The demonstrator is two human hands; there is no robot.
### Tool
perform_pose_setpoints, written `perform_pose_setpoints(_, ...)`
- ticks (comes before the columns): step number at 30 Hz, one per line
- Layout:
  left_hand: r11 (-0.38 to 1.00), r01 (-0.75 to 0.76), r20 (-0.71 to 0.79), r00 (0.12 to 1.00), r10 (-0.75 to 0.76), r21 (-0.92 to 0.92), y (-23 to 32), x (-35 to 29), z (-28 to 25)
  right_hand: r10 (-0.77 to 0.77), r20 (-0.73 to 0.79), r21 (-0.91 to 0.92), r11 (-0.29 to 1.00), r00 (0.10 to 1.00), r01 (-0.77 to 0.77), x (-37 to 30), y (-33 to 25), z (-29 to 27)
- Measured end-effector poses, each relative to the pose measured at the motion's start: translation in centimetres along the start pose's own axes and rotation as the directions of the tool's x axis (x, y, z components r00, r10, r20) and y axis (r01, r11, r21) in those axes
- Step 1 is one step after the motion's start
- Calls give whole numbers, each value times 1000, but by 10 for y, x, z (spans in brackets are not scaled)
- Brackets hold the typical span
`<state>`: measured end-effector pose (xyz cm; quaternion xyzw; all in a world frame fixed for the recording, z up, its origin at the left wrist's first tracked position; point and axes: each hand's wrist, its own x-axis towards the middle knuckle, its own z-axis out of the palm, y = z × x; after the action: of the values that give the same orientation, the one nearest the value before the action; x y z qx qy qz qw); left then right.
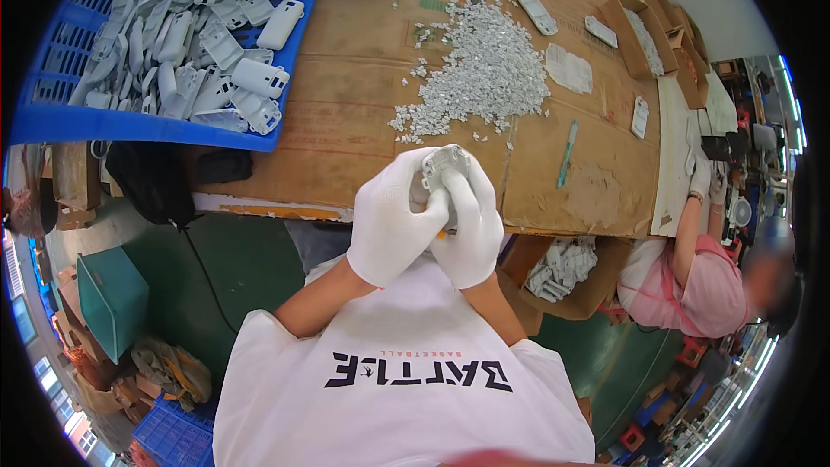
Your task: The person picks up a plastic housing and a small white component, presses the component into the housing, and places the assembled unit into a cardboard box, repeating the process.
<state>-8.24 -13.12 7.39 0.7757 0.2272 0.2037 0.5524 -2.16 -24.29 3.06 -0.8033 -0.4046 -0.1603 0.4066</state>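
Note:
A white plastic casing (443,161) is held between my hands in front of my chest, near the table's front edge. My left hand (387,218), in a white glove, is closed around its left side. My right hand (472,223), gloved too, grips it from the right with fingers pressed on its inner side. The gloves cover most of the casing; only its top end shows. Just beyond my hands lies a heap of small whitish pieces (493,69) on the cardboard-covered table (346,78).
At the far left stands a blue crate (147,127) piled with white casings (258,78). A teal pen-like stick (567,154) and a few casings (538,14) lie rightward. Cardboard boxes (616,22) stand far right; another box (605,281) sits below the edge. A person (692,281) works at right.

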Motion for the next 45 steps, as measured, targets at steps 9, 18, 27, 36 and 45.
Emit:
perform_pose_setpoints(9, 997, 34, -49, 998, -31, 63, -2, -3, -15, -63, 127, 10, 998, 990, 62, 7, -8, 7)
perform_pose_setpoints(18, 994, 52, 8, 999, -53, 99, -15, 2, -11, -6, 188, 80, 997, 982, -9, 9, -2, 7)
perform_pose_setpoints(27, 223, 141, -208, 927, 312, 965, -84, 87, -71, 488, -241, -639, 571, 839, -516, 58, 225, -114)
perform_pose_setpoints(36, 31, 383, -383, 914, 135, 923, -105, 128, -85, 298, -77, -856, 469, 951, -216, 84, 261, -142)
perform_pose_setpoints(45, 266, 172, -268, 883, 385, 949, -78, 124, -84, 344, 303, -71, 938, 889, -339, 30, 150, -38)
